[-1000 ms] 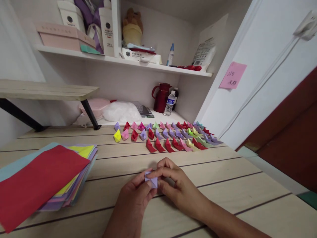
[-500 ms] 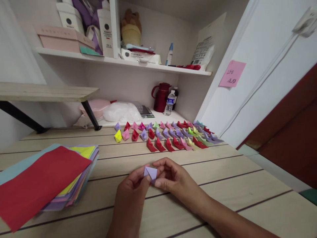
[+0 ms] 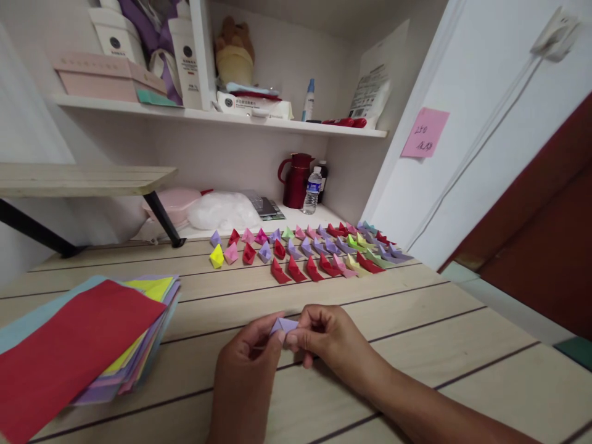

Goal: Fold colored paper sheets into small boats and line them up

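Observation:
A small folded piece of lavender paper (image 3: 283,325) is held just above the table, with a crease line running across its face. My left hand (image 3: 253,354) pinches its left side between thumb and fingers. On the right, my right hand (image 3: 324,336) grips the other edge, thumb in front and fingers curled behind. The lower part of the paper is hidden by my thumbs. Beyond my hands, several folded paper boats stand in rows, among them a red boat (image 3: 280,271) and a yellow one (image 3: 216,256).
A stack of coloured sheets with a red sheet (image 3: 78,345) on top lies at the left of the slatted table (image 3: 439,327). A small raised shelf (image 3: 87,179) stands behind it. At the back are a dark red jug (image 3: 296,180) and a water bottle (image 3: 312,191).
My right hand has closed in on the paper's right edge, its fingers now pinching it. The paper has tilted and shows a flatter shape. The view has shifted slightly.

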### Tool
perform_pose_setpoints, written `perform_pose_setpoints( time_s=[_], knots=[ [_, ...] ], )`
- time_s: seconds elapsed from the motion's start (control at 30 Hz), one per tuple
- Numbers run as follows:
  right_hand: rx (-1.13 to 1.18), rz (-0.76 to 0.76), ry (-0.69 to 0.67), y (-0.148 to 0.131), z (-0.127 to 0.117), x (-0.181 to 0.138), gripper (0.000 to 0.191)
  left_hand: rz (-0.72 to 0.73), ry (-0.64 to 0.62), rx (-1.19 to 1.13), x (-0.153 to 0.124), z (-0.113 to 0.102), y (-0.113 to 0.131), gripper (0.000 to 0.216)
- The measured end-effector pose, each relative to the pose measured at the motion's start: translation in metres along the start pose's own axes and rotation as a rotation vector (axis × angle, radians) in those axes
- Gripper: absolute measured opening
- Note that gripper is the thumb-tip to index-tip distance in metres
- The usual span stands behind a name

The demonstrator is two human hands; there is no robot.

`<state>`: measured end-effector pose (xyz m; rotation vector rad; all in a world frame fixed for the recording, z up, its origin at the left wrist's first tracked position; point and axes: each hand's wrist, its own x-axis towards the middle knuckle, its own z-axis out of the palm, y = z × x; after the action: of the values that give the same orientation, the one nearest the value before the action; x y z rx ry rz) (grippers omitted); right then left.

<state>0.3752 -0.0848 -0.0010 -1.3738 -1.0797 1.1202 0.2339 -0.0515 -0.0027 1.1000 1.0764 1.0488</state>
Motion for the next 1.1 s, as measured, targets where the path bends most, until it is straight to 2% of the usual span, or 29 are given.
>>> perform_pose_setpoints(
  time_s=[0.23,0.33,0.57,0.73,0.93,1.0,1.1],
  knots=[
    [0.068,0.011,-0.05,-0.004,-0.004,0.004,0.044,0.155,0.043,0.092,0.01,-0.008,-0.004,0.024],
    [0.035,0.035,-0.073,-0.005,-0.008,0.006,0.044,0.169,0.041,0.105,0.014,-0.01,-0.001,0.027],
    [-0.047,0.05,-0.158,-0.006,-0.008,0.0,0.046,0.057,-0.046,0.095,0.012,-0.013,0.008,0.019],
    [0.04,-0.082,-0.163,-0.007,-0.005,-0.002,0.048,-0.085,-0.023,-0.08,0.016,-0.017,0.01,0.029],
    [-0.073,-0.199,-0.278,-0.012,-0.004,-0.009,0.064,-0.168,-0.114,-0.25,0.009,-0.011,0.011,0.034],
    [-0.094,-0.241,-0.311,-0.014,-0.003,-0.012,0.062,-0.173,-0.154,-0.274,0.006,-0.01,0.011,0.033],
    [-0.076,-0.237,-0.307,-0.013,0.001,-0.013,0.048,-0.196,-0.189,-0.297,0.004,-0.011,0.009,0.03]
  ],
)
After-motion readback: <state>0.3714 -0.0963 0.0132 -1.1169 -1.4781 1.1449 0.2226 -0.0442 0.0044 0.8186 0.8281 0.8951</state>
